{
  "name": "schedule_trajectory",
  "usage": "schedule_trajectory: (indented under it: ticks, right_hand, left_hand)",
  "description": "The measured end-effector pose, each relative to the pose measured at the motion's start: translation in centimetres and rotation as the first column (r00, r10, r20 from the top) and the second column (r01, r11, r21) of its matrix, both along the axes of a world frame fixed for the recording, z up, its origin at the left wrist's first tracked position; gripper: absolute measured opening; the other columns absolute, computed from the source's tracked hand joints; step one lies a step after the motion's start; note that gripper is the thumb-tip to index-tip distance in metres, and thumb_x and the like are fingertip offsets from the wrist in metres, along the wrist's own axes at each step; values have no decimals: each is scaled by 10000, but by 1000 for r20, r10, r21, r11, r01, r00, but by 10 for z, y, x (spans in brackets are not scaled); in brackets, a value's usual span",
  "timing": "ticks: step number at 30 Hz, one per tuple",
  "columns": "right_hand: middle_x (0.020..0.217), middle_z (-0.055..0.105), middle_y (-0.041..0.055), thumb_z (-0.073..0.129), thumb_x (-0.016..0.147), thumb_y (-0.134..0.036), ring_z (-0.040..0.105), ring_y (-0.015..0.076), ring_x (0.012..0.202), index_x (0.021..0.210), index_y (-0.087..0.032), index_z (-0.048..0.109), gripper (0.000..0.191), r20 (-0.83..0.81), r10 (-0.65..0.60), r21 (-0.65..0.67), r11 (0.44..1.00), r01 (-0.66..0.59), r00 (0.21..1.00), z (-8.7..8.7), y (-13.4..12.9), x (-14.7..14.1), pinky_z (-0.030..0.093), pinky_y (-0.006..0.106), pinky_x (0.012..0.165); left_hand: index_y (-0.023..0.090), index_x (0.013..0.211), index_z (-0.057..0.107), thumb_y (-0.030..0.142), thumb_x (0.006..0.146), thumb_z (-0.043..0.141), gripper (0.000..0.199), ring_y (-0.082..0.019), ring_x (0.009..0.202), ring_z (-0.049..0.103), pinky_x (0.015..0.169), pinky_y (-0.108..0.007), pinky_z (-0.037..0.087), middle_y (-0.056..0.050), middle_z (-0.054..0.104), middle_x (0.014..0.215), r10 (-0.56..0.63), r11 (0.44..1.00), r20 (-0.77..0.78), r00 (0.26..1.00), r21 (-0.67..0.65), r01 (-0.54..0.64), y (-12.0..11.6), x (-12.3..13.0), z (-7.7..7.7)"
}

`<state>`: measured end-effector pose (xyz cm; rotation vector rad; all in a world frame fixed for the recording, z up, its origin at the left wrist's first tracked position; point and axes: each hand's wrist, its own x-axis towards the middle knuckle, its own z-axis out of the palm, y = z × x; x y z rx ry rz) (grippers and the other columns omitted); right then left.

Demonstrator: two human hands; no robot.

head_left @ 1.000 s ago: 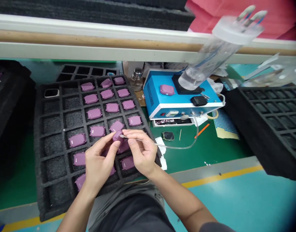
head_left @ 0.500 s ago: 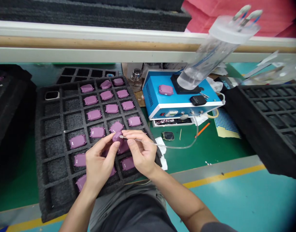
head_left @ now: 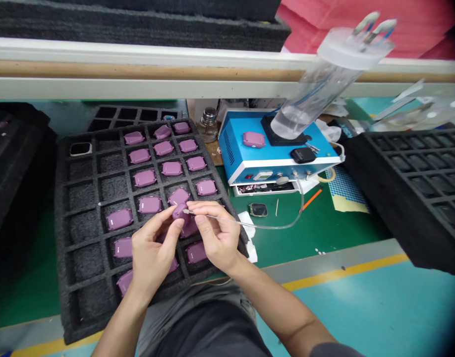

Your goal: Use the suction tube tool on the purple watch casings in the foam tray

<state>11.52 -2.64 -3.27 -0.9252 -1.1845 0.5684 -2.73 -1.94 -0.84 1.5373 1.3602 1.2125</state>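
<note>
My left hand pinches a rounded purple plastic watch-like housing between thumb and fingers, above a black foam tray. My right hand holds a thin metal-tipped nozzle on a clear tube, with its tip touching or very close to the held housing. Several similar purple housings sit in the tray's square cells, and some lie under my hands, partly hidden. The tube curves away to the right towards a blue benchtop machine.
On the blue machine stand a purple housing, a black housing and a tilted clear cylinder. A glass bottle stands behind the tray. A second black foam tray lies right, on a green mat. A white-and-wood rail crosses behind.
Both hands keep the same hold on the housing and nozzle. The whole scene has drifted slightly in the view as my head moved.
</note>
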Motion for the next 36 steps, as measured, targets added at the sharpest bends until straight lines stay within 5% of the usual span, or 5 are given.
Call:
schedule_trajectory:
  ticks: [12, 18, 24, 30, 36]
  right_hand:
    - [1020, 798, 73, 625, 1009, -200, 792, 205, 1017, 1015, -237, 736, 117, 9, -10, 12, 1000, 10, 1000, 1, 2, 1, 673, 389, 925]
    - [1239, 779, 103, 653, 1021, -273, 773, 222, 1147, 1268, -267, 709, 254, -119, 76, -136, 987, -92, 990, 5, -27, 4, 668, 413, 988]
    - [969, 833, 40, 689, 1003, -302, 798, 174, 792, 1173, -295, 782, 193, 110, 763, -565, 576, -591, 637, 74, -53, 27, 633, 240, 618]
    - [1074, 829, 56, 604, 956, -174, 771, 233, 975, 1041, -207, 802, 217, 652, 415, -263, 909, -323, 635, 103, 107, -81, 589, 370, 945]
    - [1145, 809, 145, 802, 826, -214, 726, 338, 1176, 1057, -174, 811, 234, 834, 463, -446, 886, -127, 300, 78, 234, -204, 545, 423, 1056]
  left_hand:
    - [173, 1150, 802, 432, 899, 781, 361, -231, 850, 801, 784, -324, 661, -89, 838, 1050, -4, 1000, -11, 1000, -10, 4, 1, 2, -3]
    - [188, 1297, 742, 274, 1048, 531, 337, -253, 1099, 728, 996, -380, 572, -116, 787, 1168, -26, 978, -366, 930, 181, 98, 1, -20, 20]
    - [174, 1303, 724, 169, 1043, 415, 404, -325, 1124, 630, 1038, -505, 495, -155, 720, 1162, 65, 993, -758, 649, 112, 32, 57, -88, 39]
    - [132, 1336, 630, 192, 1048, 441, 350, -360, 1233, 605, 1027, -550, 490, -182, 705, 1291, -9, 999, -806, 592, 17, 39, 82, -97, 26]
    - [133, 1356, 636, 273, 1063, 505, 350, -309, 1396, 559, 1101, -474, 481, -156, 616, 1521, 62, 995, -856, 513, 91, 31, 38, -92, 12]
